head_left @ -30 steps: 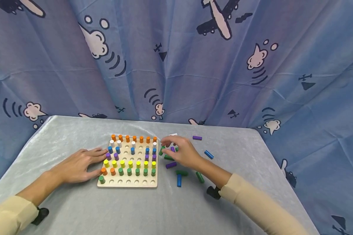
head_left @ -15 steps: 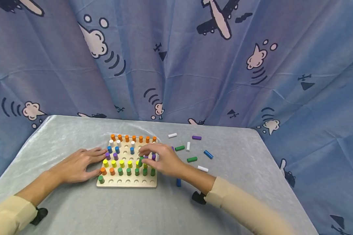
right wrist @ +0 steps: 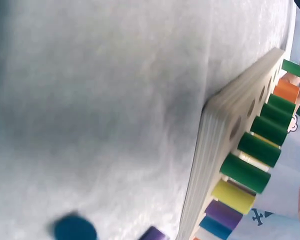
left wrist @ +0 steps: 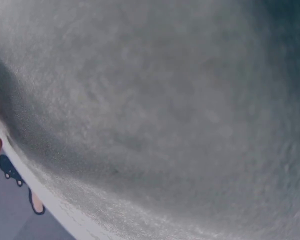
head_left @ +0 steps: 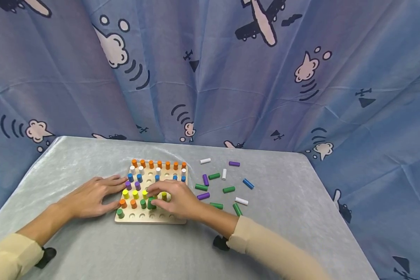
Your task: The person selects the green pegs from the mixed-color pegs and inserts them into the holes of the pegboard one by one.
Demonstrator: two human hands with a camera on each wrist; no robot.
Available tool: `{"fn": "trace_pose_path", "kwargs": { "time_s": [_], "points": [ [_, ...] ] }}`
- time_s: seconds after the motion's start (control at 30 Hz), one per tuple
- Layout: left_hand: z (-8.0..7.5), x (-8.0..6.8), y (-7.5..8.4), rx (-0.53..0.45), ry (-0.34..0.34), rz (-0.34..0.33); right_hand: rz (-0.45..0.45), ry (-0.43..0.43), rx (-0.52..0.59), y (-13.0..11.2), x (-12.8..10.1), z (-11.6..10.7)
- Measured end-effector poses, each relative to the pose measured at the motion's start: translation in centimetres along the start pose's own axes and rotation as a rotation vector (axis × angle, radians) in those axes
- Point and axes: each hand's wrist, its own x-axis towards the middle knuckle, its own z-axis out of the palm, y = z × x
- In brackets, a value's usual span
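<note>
A wooden pegboard (head_left: 176, 219) lies on the grey tablecloth, with rows of orange, white, blue, purple, yellow and green pegs standing in it. My right hand (head_left: 154, 197) reaches over the board's front middle and pinches a green peg (head_left: 149, 202) low over the green row. My left hand (head_left: 112, 190) rests flat on the cloth, its fingertips against the board's left edge. The right wrist view shows the pegboard (right wrist: 215, 150) side on, with the green pegs (right wrist: 260, 149) standing in it. In the left wrist view only cloth shows.
Loose pegs lie on the cloth right of the board: green (head_left: 228, 189), purple (head_left: 203, 196), white (head_left: 241, 201) and blue (head_left: 248, 183) ones among them. A blue printed curtain (head_left: 210, 77) hangs behind the table (head_left: 283, 233).
My right hand left the loose pegs with a green peg and moved left over the board to its front rows. The left hand has stayed still.
</note>
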Motion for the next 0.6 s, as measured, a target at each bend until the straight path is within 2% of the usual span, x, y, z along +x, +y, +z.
{"fn": "trace_pose_path", "kwargs": {
  "time_s": [0.27,0.6],
  "points": [
    [-0.1,0.0,0.0,-0.002,-0.005,-0.005,-0.013,0.024,-0.016,0.2,0.3,1.4],
    [-0.1,0.0,-0.1,0.007,-0.007,-0.009,-0.027,-0.004,0.007,-0.4,0.8,2.6]
  ]
}}
